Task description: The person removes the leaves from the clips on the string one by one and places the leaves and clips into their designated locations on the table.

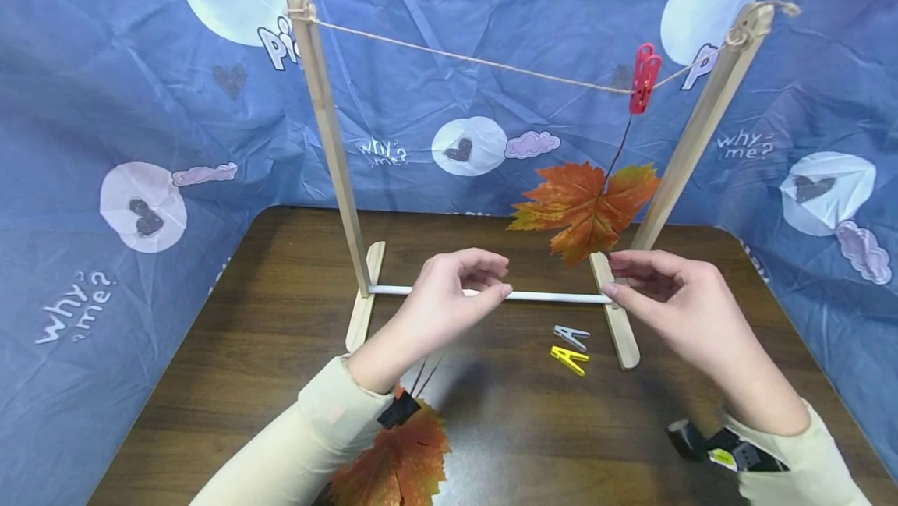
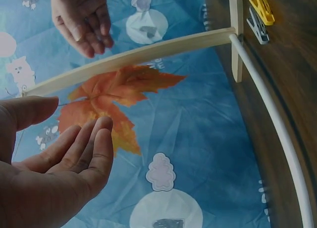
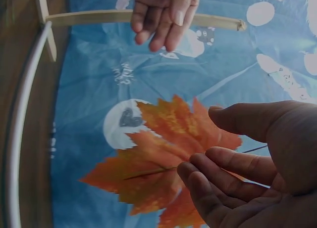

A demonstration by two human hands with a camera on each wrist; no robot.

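Note:
An orange maple leaf [image 1: 585, 206] hangs by its stem from a red clothespin [image 1: 644, 79] clipped on the twine [image 1: 463, 58]. My right hand [image 1: 673, 295] is just below and right of that leaf, fingers loosely bent, thumb apart, holding nothing. In the right wrist view the leaf [image 3: 168, 159] shows behind the fingers. My left hand [image 1: 456, 288] hovers over the white rod [image 1: 554, 297], its thumb and fingers apart around nothing. On the table, a grey clothespin [image 1: 571, 337] and a yellow clothespin [image 1: 569, 360] lie between the hands. Another leaf [image 1: 403, 455] lies partly under my left forearm.
Two wooden posts, the left post [image 1: 330, 139] and the right post [image 1: 701, 132], carry the twine on flat wooden feet. The brown table [image 1: 519, 428] meets a blue printed cloth [image 1: 421, 178] behind. Black straps sit on both wrists.

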